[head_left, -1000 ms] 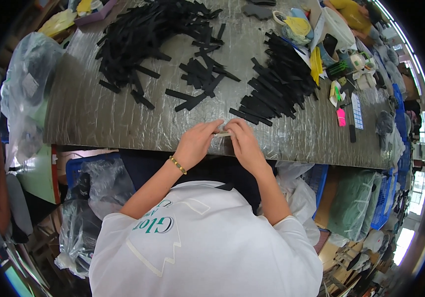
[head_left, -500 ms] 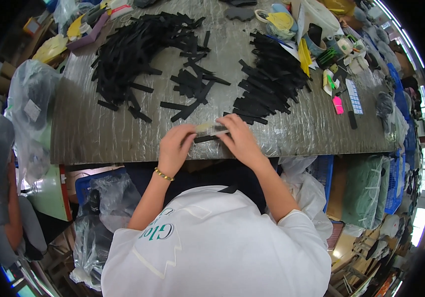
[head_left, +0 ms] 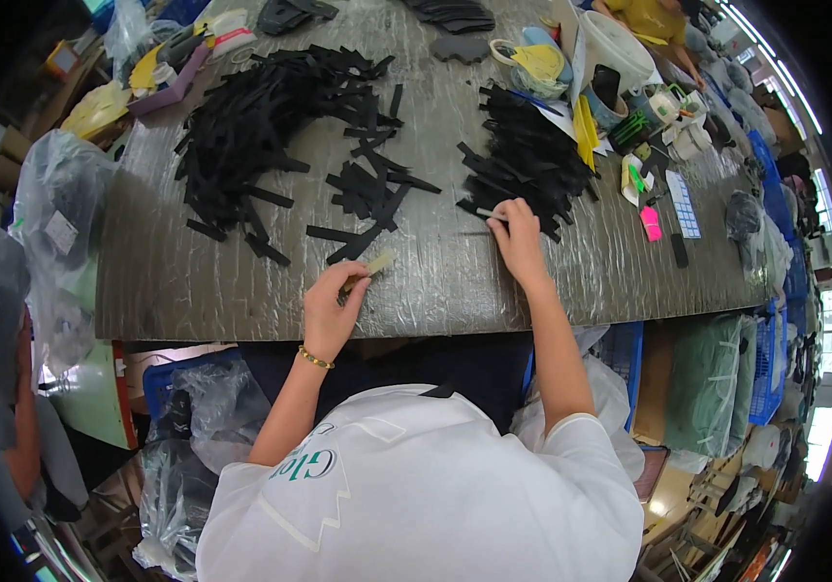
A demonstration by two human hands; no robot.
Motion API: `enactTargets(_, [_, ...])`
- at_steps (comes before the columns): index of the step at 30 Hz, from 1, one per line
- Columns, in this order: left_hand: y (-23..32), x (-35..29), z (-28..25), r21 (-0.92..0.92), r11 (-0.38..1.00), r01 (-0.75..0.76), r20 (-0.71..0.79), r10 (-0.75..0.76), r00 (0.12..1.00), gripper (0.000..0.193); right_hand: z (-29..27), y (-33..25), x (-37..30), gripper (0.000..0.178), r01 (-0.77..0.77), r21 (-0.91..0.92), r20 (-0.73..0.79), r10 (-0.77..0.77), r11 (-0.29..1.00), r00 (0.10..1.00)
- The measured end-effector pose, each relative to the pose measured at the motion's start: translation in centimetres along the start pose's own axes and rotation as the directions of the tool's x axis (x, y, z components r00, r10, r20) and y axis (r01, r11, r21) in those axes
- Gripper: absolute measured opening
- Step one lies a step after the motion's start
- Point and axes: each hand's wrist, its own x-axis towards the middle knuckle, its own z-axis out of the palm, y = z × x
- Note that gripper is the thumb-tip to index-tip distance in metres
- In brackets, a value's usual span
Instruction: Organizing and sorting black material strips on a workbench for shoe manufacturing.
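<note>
Your left hand [head_left: 332,301] pinches a short, flat, pale-yellow strip [head_left: 381,263], left of and nearer you than the overlapping row of black strips [head_left: 532,155]. Your right hand [head_left: 521,238], thumb against fingers, grips a slim whitish piece [head_left: 487,212] at that row's near edge.

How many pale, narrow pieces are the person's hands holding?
2: a yellowish piece in the left hand; a thin pale piece in the right hand, by the right-hand pile of black strips. The hands may hide more.
</note>
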Motion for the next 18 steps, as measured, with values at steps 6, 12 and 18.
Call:
enactTargets(6, [-0.2, 0.2, -0.1, 0.028, 1.000, 0.014, -0.012, -0.013, 1.000, 0.013, 2.1, -4.8, 2.9, 0.035, 0.260, -0.117, 0.065, -0.253, 0.959, 0.965])
enactTargets(12, [-0.6, 0.4, -0.8, 0.060, 0.998, 0.034, -0.057, -0.031, 0.998, 0.014, 6.7, -5.1, 5.7, 0.026, 0.209, -0.243, -0.003, -0.216, 0.947, 0.976])
enactTargets(18, [0.1, 0.0, -2.5, -0.015, 0.999, 0.042, -0.199, -0.044, 0.979, 0.014, 2.8, -8.4, 0.3, 0.015, 0.269, -0.132, -0.067, -0.280, 0.954, 0.958])
